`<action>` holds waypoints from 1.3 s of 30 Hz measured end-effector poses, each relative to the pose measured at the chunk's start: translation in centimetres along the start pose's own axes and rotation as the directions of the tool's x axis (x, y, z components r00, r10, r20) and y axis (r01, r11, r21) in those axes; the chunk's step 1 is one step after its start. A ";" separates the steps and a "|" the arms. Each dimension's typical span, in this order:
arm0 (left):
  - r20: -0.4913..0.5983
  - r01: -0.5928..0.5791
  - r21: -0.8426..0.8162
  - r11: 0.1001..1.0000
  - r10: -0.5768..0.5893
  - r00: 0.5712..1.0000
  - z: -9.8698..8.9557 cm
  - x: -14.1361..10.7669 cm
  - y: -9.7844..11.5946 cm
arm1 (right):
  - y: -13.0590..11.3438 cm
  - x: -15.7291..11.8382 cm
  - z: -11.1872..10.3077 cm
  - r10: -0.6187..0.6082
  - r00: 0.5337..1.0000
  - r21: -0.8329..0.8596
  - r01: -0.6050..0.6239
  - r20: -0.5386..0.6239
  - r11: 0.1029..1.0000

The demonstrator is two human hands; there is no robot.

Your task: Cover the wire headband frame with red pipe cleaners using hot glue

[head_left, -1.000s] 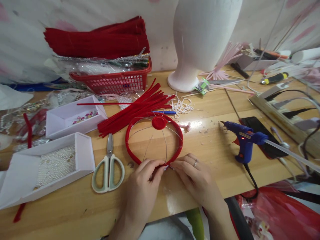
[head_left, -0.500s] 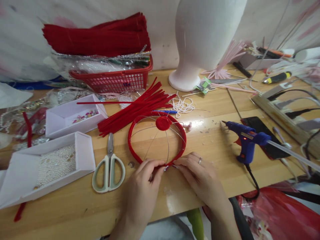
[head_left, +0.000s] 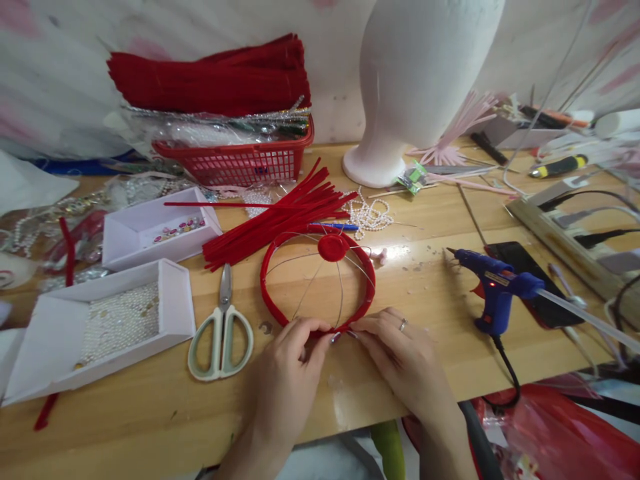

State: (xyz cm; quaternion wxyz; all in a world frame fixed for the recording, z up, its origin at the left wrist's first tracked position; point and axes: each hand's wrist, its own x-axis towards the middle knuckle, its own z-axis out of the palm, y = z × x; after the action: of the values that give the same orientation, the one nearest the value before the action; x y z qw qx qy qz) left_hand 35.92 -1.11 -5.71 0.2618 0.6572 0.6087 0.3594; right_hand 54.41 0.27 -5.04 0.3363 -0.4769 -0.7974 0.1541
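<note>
Red ring [head_left: 371, 283], pinched by left hand [head_left: 296, 360] and right hand [head_left: 400, 350], sits between scissors [head_left: 217, 337] and glue gun [head_left: 497, 283], red strips [head_left: 277, 221] behind

The red ring [head_left: 371, 287] has room rightward until the glue gun [head_left: 495, 293]; scissors [head_left: 217, 339] obstruct leftward.

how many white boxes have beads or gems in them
2: the bead box, left of the scissors, and the gem box, behind it. A white piece cut off at the left edge may be another box; its contents are out of view.
</note>
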 end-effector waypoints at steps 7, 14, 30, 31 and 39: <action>-0.008 -0.014 -0.003 1.000 0.013 1.000 0.0 0.1 0.0 | 0.2 -0.1 -0.1 0.004 1.000 0.002 -0.004 0.011 1.000; 0.048 -0.006 0.008 1.000 0.005 0.999 0.0 -0.1 -0.1 | 0.3 0.1 0.1 0.003 0.999 -0.003 -0.003 0.036 1.000; 0.010 -0.038 0.012 0.999 0.037 0.999 -0.4 -0.2 -0.3 | 0.1 0.2 -0.1 0.013 1.000 -0.003 -0.013 0.021 1.000; 0.010 -0.040 0.006 0.999 0.040 0.999 -0.4 -0.2 -0.4 | 0.1 0.2 -0.1 0.014 1.000 -0.005 -0.014 0.019 1.000; 0.019 -0.036 0.005 0.999 0.036 0.999 -0.7 -0.2 -0.4 | 0.4 0.3 -1.2 0.056 0.998 0.016 -0.057 0.027 0.998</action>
State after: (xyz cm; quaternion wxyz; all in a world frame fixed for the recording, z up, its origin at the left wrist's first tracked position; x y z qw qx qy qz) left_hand 35.13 -1.34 -5.60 0.2591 0.6721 0.5951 0.3564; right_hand 55.36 0.66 -4.25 0.3253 -0.4942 -0.7866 0.1765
